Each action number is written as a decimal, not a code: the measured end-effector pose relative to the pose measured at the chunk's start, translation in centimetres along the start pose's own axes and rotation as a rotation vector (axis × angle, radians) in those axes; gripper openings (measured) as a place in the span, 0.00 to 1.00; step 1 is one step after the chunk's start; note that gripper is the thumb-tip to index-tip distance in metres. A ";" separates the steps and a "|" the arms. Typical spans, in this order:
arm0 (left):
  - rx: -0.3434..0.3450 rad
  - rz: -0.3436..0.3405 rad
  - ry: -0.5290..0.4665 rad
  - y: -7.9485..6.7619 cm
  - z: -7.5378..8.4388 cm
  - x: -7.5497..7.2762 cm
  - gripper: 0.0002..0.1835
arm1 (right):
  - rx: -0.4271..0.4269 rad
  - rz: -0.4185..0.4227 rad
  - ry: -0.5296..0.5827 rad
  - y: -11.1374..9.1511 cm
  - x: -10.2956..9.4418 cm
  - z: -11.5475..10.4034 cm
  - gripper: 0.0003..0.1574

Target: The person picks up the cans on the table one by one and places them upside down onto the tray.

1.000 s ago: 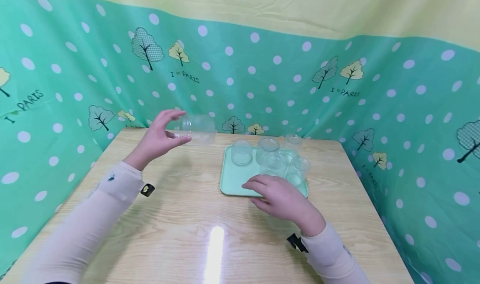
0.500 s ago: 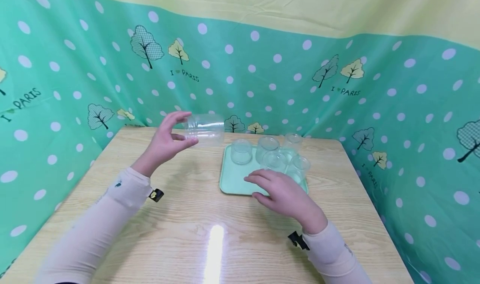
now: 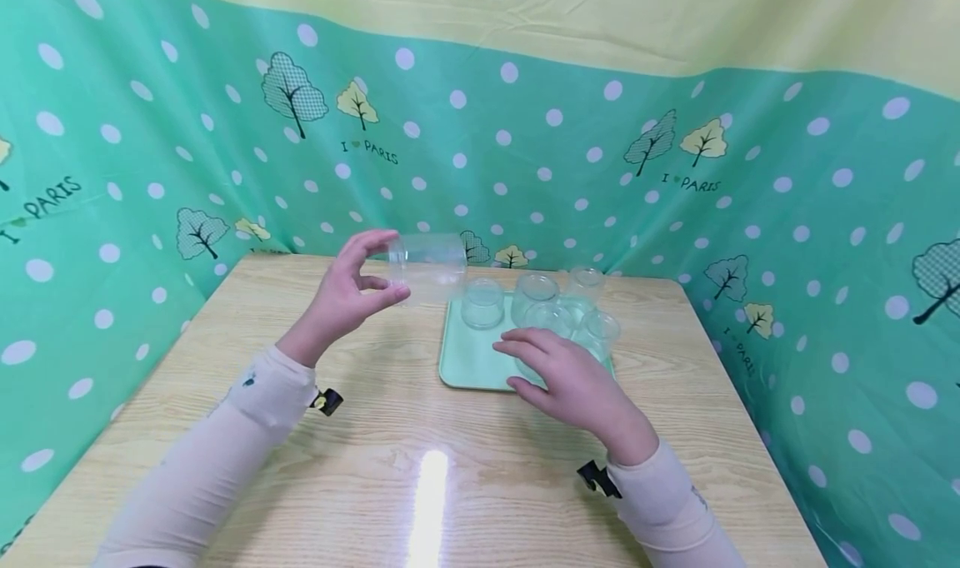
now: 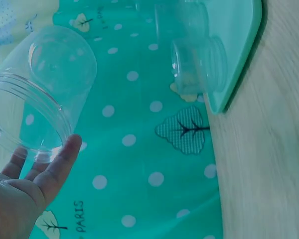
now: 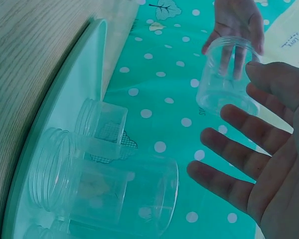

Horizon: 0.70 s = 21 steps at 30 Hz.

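Observation:
My left hand [image 3: 348,297] pinches a clear plastic jar [image 3: 433,270] near its threaded mouth, thumb below and fingers above. The jar lies sideways in the air, its base pointing right, just left of the tray's back corner. In the left wrist view the jar's open mouth [image 4: 27,112] faces my palm. My right hand [image 3: 573,389] hovers over the front of the green tray [image 3: 468,360], fingers spread and holding nothing. Several clear jars stand mouth down on the tray, among them a short jar [image 3: 483,306] at its left and a taller jar [image 5: 129,189] near my right fingers.
A wooden table [image 3: 360,451] carries the tray near its back edge. Green dotted curtain [image 3: 480,135] closes off the back and both sides. Behind the tray's right side stands another clear jar [image 3: 587,281], partly overlapped by others.
My left hand has carried the jar rightward, toward the tray and its short jar. My right hand has shifted only slightly and stays above the tray's front.

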<state>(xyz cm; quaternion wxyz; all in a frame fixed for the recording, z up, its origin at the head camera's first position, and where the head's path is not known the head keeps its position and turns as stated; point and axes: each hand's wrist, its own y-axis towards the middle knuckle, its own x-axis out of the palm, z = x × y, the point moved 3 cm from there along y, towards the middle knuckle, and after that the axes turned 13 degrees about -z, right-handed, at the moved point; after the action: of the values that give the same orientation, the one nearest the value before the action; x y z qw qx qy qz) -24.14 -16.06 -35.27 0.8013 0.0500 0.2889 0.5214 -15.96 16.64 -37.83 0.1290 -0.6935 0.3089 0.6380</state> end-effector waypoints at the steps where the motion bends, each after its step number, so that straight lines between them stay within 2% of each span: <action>1: 0.009 -0.004 -0.004 -0.1 -0.1 0.2 0.42 | 0.001 0.005 0.000 0.0 0.0 0.0 0.30; 13: 0.096 -0.054 -0.069 -1.2 0.6 2.6 0.43 | 0.011 0.101 0.045 -0.2 -0.8 0.2 0.33; 21: 0.108 -0.086 -0.098 -2.3 0.8 3.8 0.44 | 0.000 0.154 0.095 -0.3 -1.0 0.5 0.35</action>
<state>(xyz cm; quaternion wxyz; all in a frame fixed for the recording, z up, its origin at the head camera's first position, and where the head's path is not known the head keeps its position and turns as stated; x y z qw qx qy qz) -20.78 -13.64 -37.05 0.8323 0.1060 0.2790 0.4671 -16.20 17.42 -37.04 0.0647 -0.6972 0.3671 0.6124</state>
